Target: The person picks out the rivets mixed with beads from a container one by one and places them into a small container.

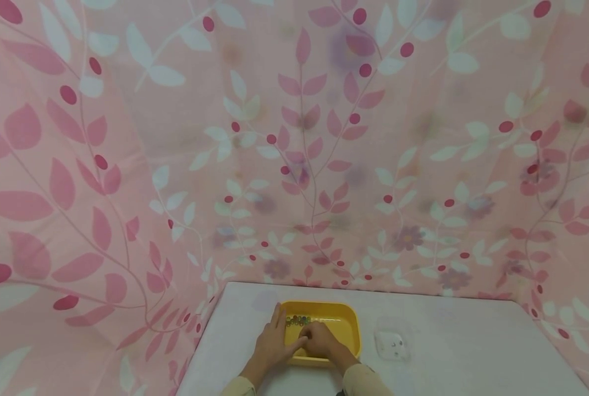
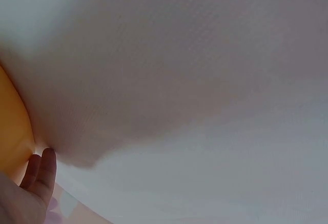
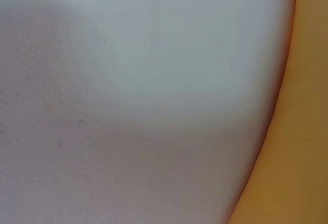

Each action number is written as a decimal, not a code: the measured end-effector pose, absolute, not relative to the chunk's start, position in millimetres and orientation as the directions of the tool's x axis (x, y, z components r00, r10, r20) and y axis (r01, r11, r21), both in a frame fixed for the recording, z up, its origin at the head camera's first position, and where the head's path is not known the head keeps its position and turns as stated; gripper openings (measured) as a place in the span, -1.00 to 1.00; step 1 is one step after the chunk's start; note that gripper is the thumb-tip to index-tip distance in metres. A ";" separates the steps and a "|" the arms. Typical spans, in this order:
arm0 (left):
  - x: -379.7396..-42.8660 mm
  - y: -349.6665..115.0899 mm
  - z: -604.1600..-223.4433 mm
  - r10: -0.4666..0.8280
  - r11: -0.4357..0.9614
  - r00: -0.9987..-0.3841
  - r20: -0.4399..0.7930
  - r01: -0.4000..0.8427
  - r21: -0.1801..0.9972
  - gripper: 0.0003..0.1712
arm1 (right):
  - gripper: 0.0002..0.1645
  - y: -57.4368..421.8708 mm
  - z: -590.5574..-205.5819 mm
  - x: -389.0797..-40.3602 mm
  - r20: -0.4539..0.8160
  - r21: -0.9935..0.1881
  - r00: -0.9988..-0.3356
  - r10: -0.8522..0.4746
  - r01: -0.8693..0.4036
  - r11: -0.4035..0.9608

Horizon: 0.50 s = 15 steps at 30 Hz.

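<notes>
A shallow yellow tray point(image 1: 346, 311) stands on the white table, with several small multicoloured balls point(image 1: 298, 320), like marbles, grouped at its back left. My left hand point(image 1: 270, 344) rests against the tray's left side, its fingers straight and its thumb reaching over the rim. The left wrist view catches fingers point(image 2: 46, 172) of that hand beside the tray's yellow wall point(image 2: 13, 126). Inside the tray, my right hand point(image 1: 319, 340) is bent downward with curled fingers; what lies under them is hidden. Only table and yellow tray wall point(image 3: 292, 147) appear in the right wrist view.
Right of the tray lies a small clear plastic container or lid point(image 1: 392, 345) with dark marks on it. The white table point(image 1: 472, 346) extends farther right. Pink leaf-patterned fabric point(image 1: 314, 165) hangs behind the table and along both sides.
</notes>
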<state>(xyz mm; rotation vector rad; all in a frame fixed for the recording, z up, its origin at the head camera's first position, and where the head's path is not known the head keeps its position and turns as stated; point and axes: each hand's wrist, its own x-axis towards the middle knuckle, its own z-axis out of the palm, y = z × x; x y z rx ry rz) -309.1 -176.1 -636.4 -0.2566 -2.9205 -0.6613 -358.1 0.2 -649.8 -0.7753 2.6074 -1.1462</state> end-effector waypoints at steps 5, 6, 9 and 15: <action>-309.4 -176.5 -635.4 0.140 0.890 -0.979 0.149 0.190 0.413 0.24 | -0.91 0.6 -648.8 -357.1 -0.027 -0.759 -0.862 -0.506 -0.312 0.571; -309.4 -176.7 -635.1 0.142 0.892 -0.979 0.143 0.189 0.410 0.25 | -0.91 0.7 -648.4 -356.8 -0.038 -0.765 -0.865 -0.500 -0.297 0.571; -309.5 -176.8 -634.7 0.142 0.894 -0.982 0.128 0.183 0.409 0.26 | -0.91 0.7 -647.8 -355.8 -0.046 -0.777 -0.871 -0.489 -0.276 0.566; -309.6 -176.8 -632.2 0.142 0.893 -0.985 0.099 0.171 0.417 0.31 | -0.90 0.7 -647.9 -355.3 -0.032 -0.792 -0.875 -0.482 -0.272 0.547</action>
